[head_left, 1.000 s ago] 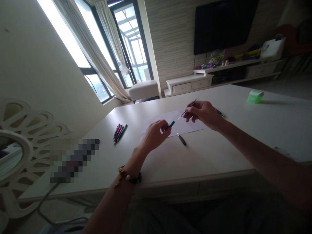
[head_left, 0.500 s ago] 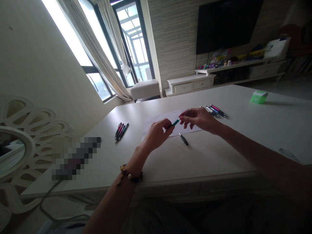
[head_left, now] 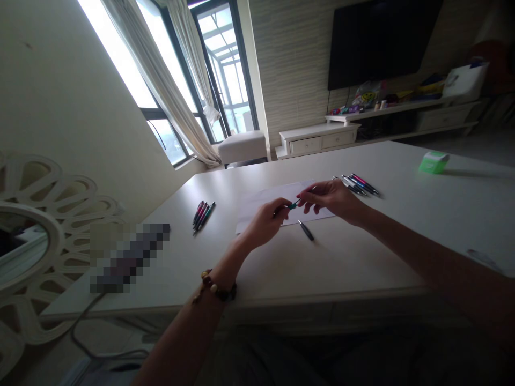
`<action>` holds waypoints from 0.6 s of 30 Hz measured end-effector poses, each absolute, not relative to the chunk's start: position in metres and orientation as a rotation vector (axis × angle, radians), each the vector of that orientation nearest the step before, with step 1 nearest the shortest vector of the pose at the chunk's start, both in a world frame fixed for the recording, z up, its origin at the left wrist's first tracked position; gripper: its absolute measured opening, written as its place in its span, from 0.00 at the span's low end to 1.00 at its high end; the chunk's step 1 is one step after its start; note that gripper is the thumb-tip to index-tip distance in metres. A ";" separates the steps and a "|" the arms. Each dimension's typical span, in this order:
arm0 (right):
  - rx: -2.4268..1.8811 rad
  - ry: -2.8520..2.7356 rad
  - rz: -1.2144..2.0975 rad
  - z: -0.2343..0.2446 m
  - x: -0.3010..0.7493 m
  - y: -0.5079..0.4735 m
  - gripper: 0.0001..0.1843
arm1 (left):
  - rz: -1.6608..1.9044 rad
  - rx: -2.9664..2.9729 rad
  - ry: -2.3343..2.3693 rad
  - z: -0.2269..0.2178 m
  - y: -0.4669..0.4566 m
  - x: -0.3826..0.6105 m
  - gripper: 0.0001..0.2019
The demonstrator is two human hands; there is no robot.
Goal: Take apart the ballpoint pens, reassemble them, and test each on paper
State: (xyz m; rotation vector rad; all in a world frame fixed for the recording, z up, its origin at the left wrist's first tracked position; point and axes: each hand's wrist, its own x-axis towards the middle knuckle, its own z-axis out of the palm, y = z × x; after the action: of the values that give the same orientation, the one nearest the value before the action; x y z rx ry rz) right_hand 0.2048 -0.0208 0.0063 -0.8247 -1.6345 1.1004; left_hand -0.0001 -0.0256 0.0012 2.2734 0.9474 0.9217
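Note:
My left hand (head_left: 265,219) is closed round a green pen barrel (head_left: 292,206), whose end pokes out past the thumb. Over the paper, my right hand (head_left: 332,199) pinches a thin pen refill (head_left: 298,201) at that open end; how deep it sits inside is too small to tell. The other fingers of my right hand hang loosely curled. A dark pen piece (head_left: 306,230) with a silvery tip lies on the table just below both hands. Beneath them is a sheet of white paper (head_left: 257,201), partly covered by my left hand.
Several pens (head_left: 204,216) lie bunched on the left of the white table (head_left: 257,279), and several more (head_left: 362,185) on the right. A green and white box (head_left: 433,162) stands at the far right. A blurred-out long object (head_left: 132,257) with a cable is near the left edge.
Less of the green barrel shows beyond my left fingers. The thin rod sticking up past my right fingers has shortened from view. The whole view has shifted slightly.

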 end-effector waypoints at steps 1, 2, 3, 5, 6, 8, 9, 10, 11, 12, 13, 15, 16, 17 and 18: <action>-0.816 -1.641 1.110 0.005 0.204 -0.021 0.18 | 0.925 2.281 0.946 0.001 -0.026 0.001 0.11; -0.807 -1.651 1.113 0.005 0.203 -0.021 0.18 | 0.921 2.286 0.939 0.001 -0.026 0.001 0.12; -0.796 -1.664 1.111 0.004 0.203 -0.021 0.18 | 0.915 2.284 0.928 0.001 -0.026 0.002 0.14; -0.780 -1.692 1.094 0.003 0.201 -0.022 0.18 | 0.900 2.260 0.894 0.001 -0.026 0.003 0.16; -0.779 -1.702 1.078 0.002 0.200 -0.022 0.18 | 0.899 2.239 0.875 0.001 -0.026 0.004 0.16; -0.783 -1.712 1.046 0.002 0.198 -0.024 0.18 | 0.903 2.192 0.848 0.000 -0.025 0.005 0.17; -0.788 -1.716 1.030 0.002 0.197 -0.024 0.18 | 0.910 2.169 0.842 0.000 -0.025 0.005 0.17; -0.792 -1.720 1.013 0.002 0.196 -0.025 0.18 | 0.918 2.147 0.840 0.000 -0.025 0.005 0.18; -0.796 -1.724 0.994 0.002 0.195 -0.026 0.19 | 0.925 2.127 0.838 -0.001 -0.024 0.005 0.18; -0.799 -1.731 0.975 0.003 0.194 -0.027 0.19 | 0.933 2.110 0.835 -0.001 -0.024 0.005 0.17; -0.803 -1.740 0.962 0.004 0.193 -0.027 0.19 | 0.940 2.096 0.831 -0.002 -0.024 0.004 0.17; -0.821 -1.771 0.961 0.006 0.195 -0.028 0.21 | 0.957 2.065 0.823 -0.002 -0.023 0.004 0.16; -0.843 -1.798 0.974 0.008 0.198 -0.028 0.23 | 0.970 2.044 0.821 -0.002 -0.023 0.004 0.16; -0.880 -1.835 0.988 0.010 0.201 -0.028 0.24 | 0.987 2.016 0.822 -0.001 -0.023 0.004 0.16; -0.931 -1.882 1.000 0.012 0.206 -0.028 0.24 | 1.012 1.981 0.826 0.000 -0.022 0.003 0.16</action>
State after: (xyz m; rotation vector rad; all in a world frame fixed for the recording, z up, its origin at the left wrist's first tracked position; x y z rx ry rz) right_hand 0.2059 -0.0276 0.0122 -0.9311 -1.8818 0.9997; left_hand 0.0034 -0.0222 0.0003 1.9811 0.8255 1.0120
